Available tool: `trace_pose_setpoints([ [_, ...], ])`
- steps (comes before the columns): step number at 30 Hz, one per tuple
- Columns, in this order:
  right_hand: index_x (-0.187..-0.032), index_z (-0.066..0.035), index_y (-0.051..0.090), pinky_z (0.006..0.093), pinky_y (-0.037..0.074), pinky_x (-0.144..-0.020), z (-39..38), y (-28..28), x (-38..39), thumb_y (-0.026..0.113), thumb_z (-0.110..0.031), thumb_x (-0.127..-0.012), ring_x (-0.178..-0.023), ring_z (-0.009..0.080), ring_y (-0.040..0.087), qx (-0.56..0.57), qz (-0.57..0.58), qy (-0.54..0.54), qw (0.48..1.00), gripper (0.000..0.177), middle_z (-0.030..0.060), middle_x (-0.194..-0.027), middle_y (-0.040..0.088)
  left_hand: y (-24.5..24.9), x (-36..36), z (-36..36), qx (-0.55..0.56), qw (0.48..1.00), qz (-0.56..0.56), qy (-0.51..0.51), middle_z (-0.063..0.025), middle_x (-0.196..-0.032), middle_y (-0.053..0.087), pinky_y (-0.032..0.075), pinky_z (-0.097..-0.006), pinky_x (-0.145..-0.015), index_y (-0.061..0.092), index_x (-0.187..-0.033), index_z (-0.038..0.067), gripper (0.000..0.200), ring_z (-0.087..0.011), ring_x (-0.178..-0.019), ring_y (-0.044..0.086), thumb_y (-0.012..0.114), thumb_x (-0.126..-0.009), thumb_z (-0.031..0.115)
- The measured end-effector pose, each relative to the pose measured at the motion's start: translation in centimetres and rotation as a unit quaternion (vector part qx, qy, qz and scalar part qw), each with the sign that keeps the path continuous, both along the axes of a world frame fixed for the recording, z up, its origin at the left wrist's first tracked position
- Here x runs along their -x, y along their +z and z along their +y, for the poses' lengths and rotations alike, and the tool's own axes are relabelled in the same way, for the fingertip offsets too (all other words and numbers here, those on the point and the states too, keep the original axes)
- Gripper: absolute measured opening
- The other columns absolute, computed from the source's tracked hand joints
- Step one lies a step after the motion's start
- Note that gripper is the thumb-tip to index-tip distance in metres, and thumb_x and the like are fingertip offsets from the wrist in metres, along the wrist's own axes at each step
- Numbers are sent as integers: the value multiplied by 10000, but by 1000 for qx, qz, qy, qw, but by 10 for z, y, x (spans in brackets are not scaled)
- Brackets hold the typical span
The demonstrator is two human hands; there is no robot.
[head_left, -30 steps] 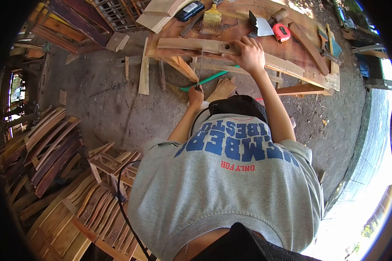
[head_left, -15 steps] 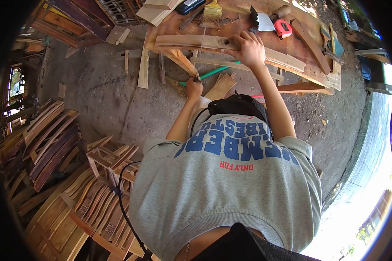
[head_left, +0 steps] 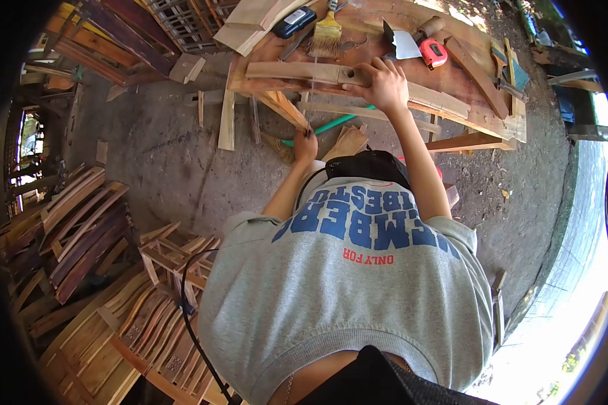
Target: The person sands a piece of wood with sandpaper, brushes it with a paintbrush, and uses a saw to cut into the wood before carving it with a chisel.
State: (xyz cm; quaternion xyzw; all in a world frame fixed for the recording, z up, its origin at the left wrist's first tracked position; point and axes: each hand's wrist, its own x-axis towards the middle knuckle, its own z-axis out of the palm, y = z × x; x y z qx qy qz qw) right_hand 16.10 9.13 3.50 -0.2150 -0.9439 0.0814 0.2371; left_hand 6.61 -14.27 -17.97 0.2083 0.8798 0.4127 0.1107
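Observation:
My left hand (head_left: 305,146) is below the bench's front edge, closed around the dark lower end of a thin, upright blade or rod (head_left: 313,88). The thin piece crosses in front of a long wooden strip (head_left: 287,71) on the wooden bench (head_left: 378,42). My right hand (head_left: 387,84) rests on this strip with curled fingers, beside a dark round hole (head_left: 348,73). Behind the strip lie a paintbrush (head_left: 327,35), a red tape measure (head_left: 433,54) and a whitish flat piece (head_left: 405,44).
A brown wooden bar (head_left: 476,77) and a saw (head_left: 500,61) lie at the bench's right. A green hose (head_left: 334,123) passes beneath it. Curved wooden parts (head_left: 88,236) and slatted chair-like frames (head_left: 152,324) are stacked at left.
The view has shifted slightly, so the bench appears a little farther right at its left end. My left hand sits slightly lower in view; both hands keep their holds.

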Motion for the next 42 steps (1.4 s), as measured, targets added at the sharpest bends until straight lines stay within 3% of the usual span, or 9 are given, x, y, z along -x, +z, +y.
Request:
trace_pose_setpoints([
  [5,-990,-234,688,372,456,-827,-3,6,-5,702,-565,-690,-963,195,586,2,-31,7,999,447,-9,-957,607,-13,-5,-9,33,996,-62,56,-158,-552,570,478,-407,-502,578,-749,-59,358,-296,-523,639,513,-896,261],
  [7,-992,-235,686,371,456,-827,-1,7,-4,700,-568,-692,-963,194,586,-2,-36,4,999,448,-11,-959,606,40,-8,10,-23,992,-106,72,-315,-760,612,456,-520,-701,607,-771,-100,372,-487,-827,593,542,-874,251],
  [15,-1013,-229,689,364,460,-815,2,6,-6,719,-562,-682,-932,212,589,-4,-18,56,998,470,1,-914,593,22,25,40,-12,1000,2,9,-156,-523,602,451,-407,-531,606,-612,-39,433,-301,-535,629,519,-894,279],
  [18,-1008,-226,691,368,460,-815,2,6,-6,717,-568,-680,-932,211,589,-1,-10,57,998,474,0,-910,592,43,14,43,-6,997,-75,20,-330,-749,603,470,-509,-676,614,-750,-100,342,-473,-798,608,546,-850,221],
  [20,-1003,-232,689,370,456,-829,1,5,-5,705,-585,-680,-947,205,587,2,-23,33,999,479,-9,-933,595,22,5,32,-40,999,-6,17,-155,-579,623,447,-397,-530,611,-624,-28,413,-276,-548,627,535,-888,280],
  [27,-1004,-236,683,368,446,-853,3,8,-5,697,-596,-681,-973,197,579,3,-49,28,998,484,-13,-953,595,-14,-10,-10,-2,996,-81,40,-136,-555,569,439,-393,-527,581,-700,-9,380,-242,-532,605,491,-930,281],
  [29,-1001,-233,684,368,449,-847,3,7,-5,698,-597,-680,-966,198,580,0,-40,36,999,485,-12,-945,594,26,1,13,-36,992,-116,42,-299,-708,593,437,-499,-628,599,-731,-76,353,-468,-752,600,538,-895,230],
  [32,-993,-228,689,367,454,-833,3,5,-4,699,-598,-678,-951,198,582,-3,-21,41,999,486,-13,-931,594,23,18,41,-25,999,-42,18,-115,-528,583,436,-392,-498,578,-626,-20,416,-251,-490,602,498,-924,259],
  [42,-1010,-243,685,359,455,-826,5,4,-4,714,-571,-674,-937,193,581,-6,-26,54,998,470,-22,-938,593,21,18,42,-29,1000,-12,6,-138,-504,584,451,-406,-512,608,-626,-40,449,-280,-464,597,479,-935,258],
])
